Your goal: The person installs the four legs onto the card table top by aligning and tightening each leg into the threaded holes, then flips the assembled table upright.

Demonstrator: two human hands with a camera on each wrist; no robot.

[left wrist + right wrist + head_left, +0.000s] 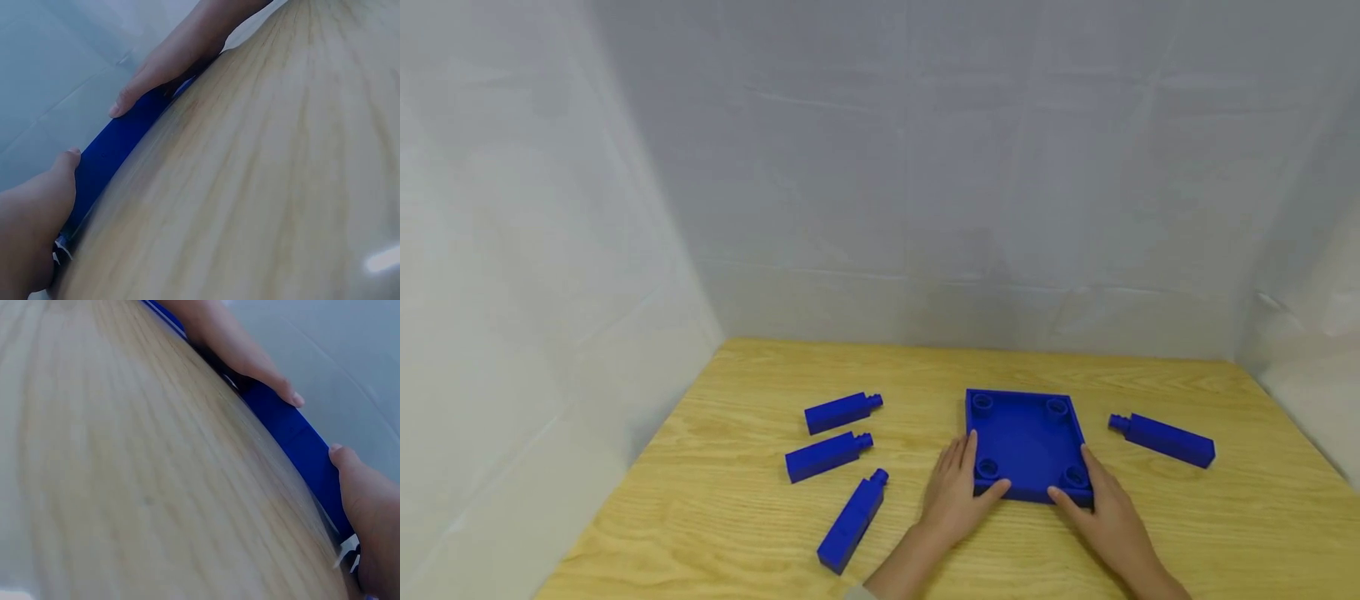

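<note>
A staged recording booth: white sheeting (880, 167) walls in a wooden table (760, 375).

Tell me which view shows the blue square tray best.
The head view: the whole blue square tray shows, with its four corner sockets. Both wrist views catch only its near side wall edge-on, with thumbs against it.

Three blue pegs (842, 454) crowd left, one peg (1163, 439) right, bare table (925, 367) beyond

The tray (1026, 437) and four pegs (827, 455) are solid blue; the table (1225, 517) is pale wood grain.
</note>
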